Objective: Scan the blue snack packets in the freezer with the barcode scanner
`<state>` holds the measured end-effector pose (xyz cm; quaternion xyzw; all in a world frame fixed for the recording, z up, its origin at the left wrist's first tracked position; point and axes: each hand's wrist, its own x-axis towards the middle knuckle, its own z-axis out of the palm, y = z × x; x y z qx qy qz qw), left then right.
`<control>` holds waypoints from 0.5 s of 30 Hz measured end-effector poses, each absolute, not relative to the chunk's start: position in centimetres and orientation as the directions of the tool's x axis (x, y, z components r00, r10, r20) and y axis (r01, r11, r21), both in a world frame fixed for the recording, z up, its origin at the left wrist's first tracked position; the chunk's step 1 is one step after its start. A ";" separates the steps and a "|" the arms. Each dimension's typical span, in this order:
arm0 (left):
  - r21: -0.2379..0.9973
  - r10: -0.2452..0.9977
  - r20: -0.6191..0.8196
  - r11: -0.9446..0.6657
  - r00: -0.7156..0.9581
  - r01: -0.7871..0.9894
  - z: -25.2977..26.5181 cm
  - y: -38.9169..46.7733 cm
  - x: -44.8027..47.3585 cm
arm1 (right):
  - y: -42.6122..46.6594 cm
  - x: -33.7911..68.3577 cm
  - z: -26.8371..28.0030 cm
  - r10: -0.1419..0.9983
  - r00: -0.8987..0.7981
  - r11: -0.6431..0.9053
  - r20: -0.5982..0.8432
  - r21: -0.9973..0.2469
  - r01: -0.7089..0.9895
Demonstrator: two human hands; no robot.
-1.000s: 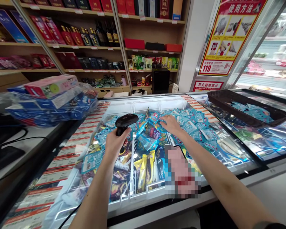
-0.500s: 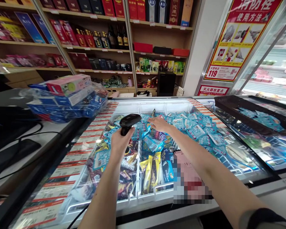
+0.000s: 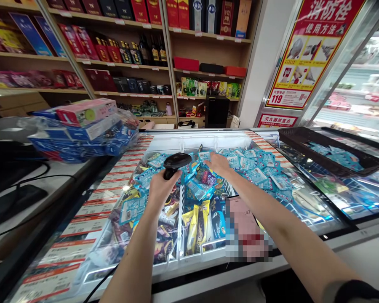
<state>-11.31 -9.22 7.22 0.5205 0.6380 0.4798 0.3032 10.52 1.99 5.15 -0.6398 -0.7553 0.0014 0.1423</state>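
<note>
My left hand (image 3: 162, 187) is wrapped round the grip of a black barcode scanner (image 3: 177, 160), whose head points to the right. Beyond and right of it, my right hand (image 3: 220, 165) lies low over small blue packets (image 3: 254, 162), fingers stretched forward and to the left. Its fingertips are beside a blue packet with a white label (image 3: 204, 155); whether they touch it I cannot tell. More blue packets (image 3: 199, 190) lie loosely between and in front of my hands. A phone (image 3: 242, 210), partly blurred out, lies below my right forearm.
Under the packets is a glass-topped freezer (image 3: 164, 269) with wire baskets of wrapped goods, including yellow wrappers (image 3: 198, 225). Price labels (image 3: 78, 227) run along its left side. A dark tray (image 3: 330, 147) of blue packets stands right; plastic-wrapped boxes (image 3: 88, 126) are left. Shelves line the back.
My right hand has moved right, away from the scanner, across the blue packets. My left hand still holds the scanner, slightly further right in view. The whole view has shifted a little.
</note>
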 end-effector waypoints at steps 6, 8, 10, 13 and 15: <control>0.911 0.978 0.022 0.066 -0.209 0.407 7.5 -9.1 -11.3 | 3.0 10.0 4.6 0.993 0.024 0.002 0.116 -0.216 0.976; 0.910 0.973 0.040 0.058 -0.227 0.410 7.5 -9.2 -11.2 | 3.6 10.2 4.7 0.995 0.032 -0.006 0.097 -0.255 0.967; 0.913 0.966 0.064 0.045 -0.250 0.407 7.4 -9.3 -11.0 | 4.2 10.7 4.9 0.997 0.013 0.010 0.073 -0.305 0.952; 0.917 0.965 0.083 0.024 -0.250 0.399 7.3 -9.3 -10.9 | 4.6 11.9 5.2 0.999 -0.007 0.022 0.040 -0.380 0.925; 0.914 0.971 0.087 0.011 -0.222 0.405 7.0 -9.1 -11.1 | 4.4 13.0 5.2 0.999 0.006 0.009 0.032 -0.448 0.894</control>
